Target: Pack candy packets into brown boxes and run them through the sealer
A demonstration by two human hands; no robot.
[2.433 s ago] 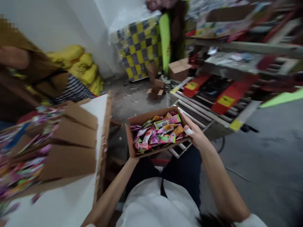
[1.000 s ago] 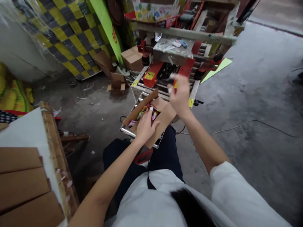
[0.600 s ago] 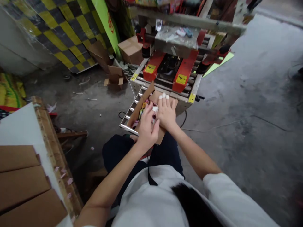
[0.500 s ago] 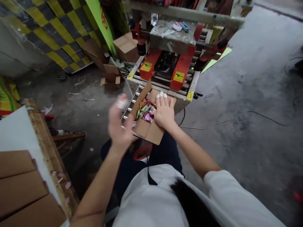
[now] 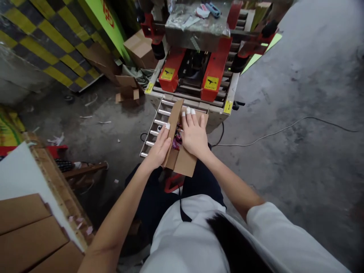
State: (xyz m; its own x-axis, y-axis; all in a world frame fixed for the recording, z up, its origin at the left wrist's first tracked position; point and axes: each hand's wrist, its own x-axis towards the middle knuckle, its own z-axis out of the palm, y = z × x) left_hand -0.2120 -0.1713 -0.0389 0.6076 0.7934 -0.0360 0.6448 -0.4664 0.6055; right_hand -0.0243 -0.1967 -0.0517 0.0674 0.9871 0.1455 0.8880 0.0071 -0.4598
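Observation:
A cardboard box [image 5: 184, 162] with raised flaps stands at the near end of a roller conveyor [image 5: 150, 144]. Small colourful wrapped packets [image 5: 176, 141] show in the gap between its flaps. My left hand [image 5: 160, 148] lies with fingers stretched against the outside of the left flap [image 5: 174, 123], which leans inward. My right hand [image 5: 195, 132] rests flat, fingers spread, on the right side of the box and partly hides the packets. White covers sit on several fingertips of my right hand and on one of my left.
Beyond the box stands a machine with red guides [image 5: 217, 70] and a metal top [image 5: 196, 28] holding a blue cutter [image 5: 213, 10]. Cardboard [image 5: 28, 231] lies at the lower left. A cable [image 5: 264, 140] crosses the floor at right.
My left hand has come in from the left onto the left flap, which now leans further over the packets. My right hand stays on the box. The whole view has shifted slightly.

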